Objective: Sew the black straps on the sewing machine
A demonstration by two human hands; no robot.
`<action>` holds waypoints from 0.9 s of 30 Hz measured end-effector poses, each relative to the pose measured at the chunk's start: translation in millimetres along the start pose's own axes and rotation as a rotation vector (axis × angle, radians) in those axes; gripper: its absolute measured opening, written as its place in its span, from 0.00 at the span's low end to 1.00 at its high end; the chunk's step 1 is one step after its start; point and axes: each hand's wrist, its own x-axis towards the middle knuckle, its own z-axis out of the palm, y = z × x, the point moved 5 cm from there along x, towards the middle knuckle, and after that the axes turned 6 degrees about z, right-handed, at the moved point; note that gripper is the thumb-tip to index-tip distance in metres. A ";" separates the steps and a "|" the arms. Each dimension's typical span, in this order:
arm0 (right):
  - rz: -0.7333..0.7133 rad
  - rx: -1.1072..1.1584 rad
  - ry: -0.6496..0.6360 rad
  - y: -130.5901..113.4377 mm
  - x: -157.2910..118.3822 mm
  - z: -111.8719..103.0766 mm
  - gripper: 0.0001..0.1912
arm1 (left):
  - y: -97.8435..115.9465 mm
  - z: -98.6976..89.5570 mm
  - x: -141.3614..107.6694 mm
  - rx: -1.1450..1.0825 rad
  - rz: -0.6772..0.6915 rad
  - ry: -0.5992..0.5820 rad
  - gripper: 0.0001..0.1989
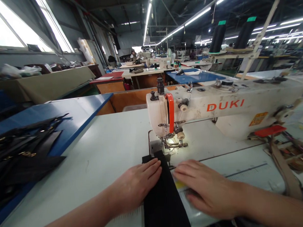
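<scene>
A strip of black fabric (pixel 162 197) runs from the near edge of the table up to the needle area of a white sewing machine (pixel 191 104) marked DUKI. My left hand (pixel 138 182) lies flat on the fabric's left part, fingers stretched toward the machine, holding nothing. Just right of the fabric, my right hand (pixel 204 185) rests on the table with its fingers extended and slightly spread. A small yellow patch shows beside its fingertips. The machine's lamp lights the presser foot area, and the fabric's far end lies just in front of it.
Black pieces with metal parts (pixel 23 150) lie on a blue table (pixel 75 110) at the left. A red item (pixel 270 131) and a tray of tools (pixel 298 156) are at the right. Two black thread cones (pixel 217 39) stand behind the machine. Farther back are more machines and people.
</scene>
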 end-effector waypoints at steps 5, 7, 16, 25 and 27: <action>-0.231 -0.258 0.075 -16.6 -32.5 22.3 0.22 | -0.6 8.4 -5.1 -0.082 -0.045 0.006 0.26; -0.305 -0.355 0.183 -19.5 -29.7 36.7 0.18 | -1.2 12.7 -7.9 -0.108 -0.063 0.026 0.30; -0.185 -0.142 0.374 -22.7 7.2 62.9 0.13 | 2.0 8.2 -8.8 -0.102 -0.107 0.052 0.30; -0.140 -0.075 0.559 -20.0 7.4 68.4 0.17 | 3.0 6.3 -12.0 0.013 -0.101 0.142 0.23; -0.128 -0.077 0.528 -14.7 7.6 78.0 0.18 | 3.5 3.4 -11.5 0.040 -0.100 0.163 0.24</action>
